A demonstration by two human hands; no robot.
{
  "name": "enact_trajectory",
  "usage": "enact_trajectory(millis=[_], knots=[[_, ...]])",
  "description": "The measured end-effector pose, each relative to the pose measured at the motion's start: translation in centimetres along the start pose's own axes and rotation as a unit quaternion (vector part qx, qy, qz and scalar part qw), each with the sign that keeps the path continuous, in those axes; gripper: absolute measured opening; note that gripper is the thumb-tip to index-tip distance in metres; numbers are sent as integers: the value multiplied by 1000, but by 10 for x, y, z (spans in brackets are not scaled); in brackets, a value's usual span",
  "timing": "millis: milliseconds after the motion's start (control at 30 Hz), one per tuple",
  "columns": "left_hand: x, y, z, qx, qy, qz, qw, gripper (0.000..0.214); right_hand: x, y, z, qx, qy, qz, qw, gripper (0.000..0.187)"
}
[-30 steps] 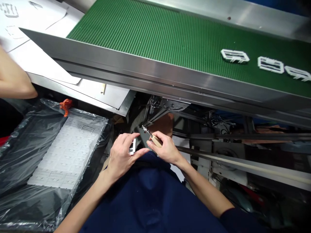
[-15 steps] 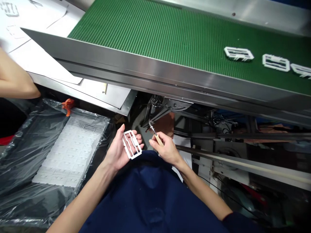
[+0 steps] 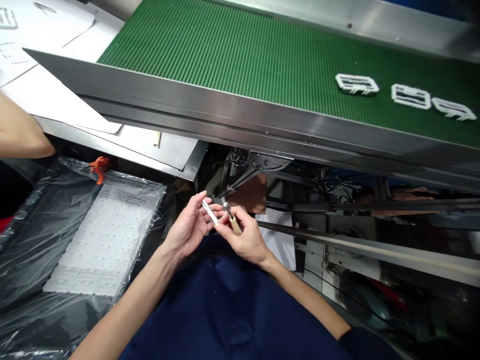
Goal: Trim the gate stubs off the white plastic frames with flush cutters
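Over my lap, my left hand [image 3: 189, 227] pinches a small white plastic frame [image 3: 210, 212], turned edge-on between its fingertips. Touching it from the right, my right hand [image 3: 243, 237] is closed round a small trimming tool [image 3: 232, 220] with a wooden handle; its metal tip sits at the frame's edge. Three more white plastic frames [image 3: 356, 84] lie on the green conveyor belt [image 3: 225, 50] at the far right.
A plastic-lined tray [image 3: 22, 280] at my left holds rows of white frames [image 3: 105, 240]; an orange clip [image 3: 98, 166] sits on its far edge. Another person's arm [image 3: 18, 135] reaches in at the left. White sheets [image 3: 56, 95] lie beside the conveyor's steel rail [image 3: 240, 120].
My left hand has turned the white frame from flat on the palm to edge-on in the fingertips. My right hand has brought the tool's tip against it. The frames on the belt shifted slightly.
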State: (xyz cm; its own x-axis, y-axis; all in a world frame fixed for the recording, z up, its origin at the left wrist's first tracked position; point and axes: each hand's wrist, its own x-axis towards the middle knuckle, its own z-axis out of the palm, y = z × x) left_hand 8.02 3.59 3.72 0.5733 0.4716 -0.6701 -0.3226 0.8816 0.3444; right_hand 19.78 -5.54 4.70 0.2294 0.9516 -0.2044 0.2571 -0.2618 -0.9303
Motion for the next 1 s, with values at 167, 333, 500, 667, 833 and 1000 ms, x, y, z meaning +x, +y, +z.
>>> enact_trajectory(millis=[167,333,500,667,833,1000], knots=[[-3,0,-8,125,0,71,990,18,5,12,-7,156,37,39,986,19],[-8,0,-6,157,23,78,984,18,4,19,-5,240,30,32,970,17],[-11,1,-3,166,37,80,982,17,1,22,-5,289,44,31,956,15],[-11,-1,-3,172,37,67,982,18,0,23,-7,274,44,22,960,14],[-12,-2,-5,178,26,59,982,22,-1,17,-9,173,55,11,983,14],[-15,-4,-10,192,-9,57,980,32,-3,13,-10,121,60,9,991,15]])
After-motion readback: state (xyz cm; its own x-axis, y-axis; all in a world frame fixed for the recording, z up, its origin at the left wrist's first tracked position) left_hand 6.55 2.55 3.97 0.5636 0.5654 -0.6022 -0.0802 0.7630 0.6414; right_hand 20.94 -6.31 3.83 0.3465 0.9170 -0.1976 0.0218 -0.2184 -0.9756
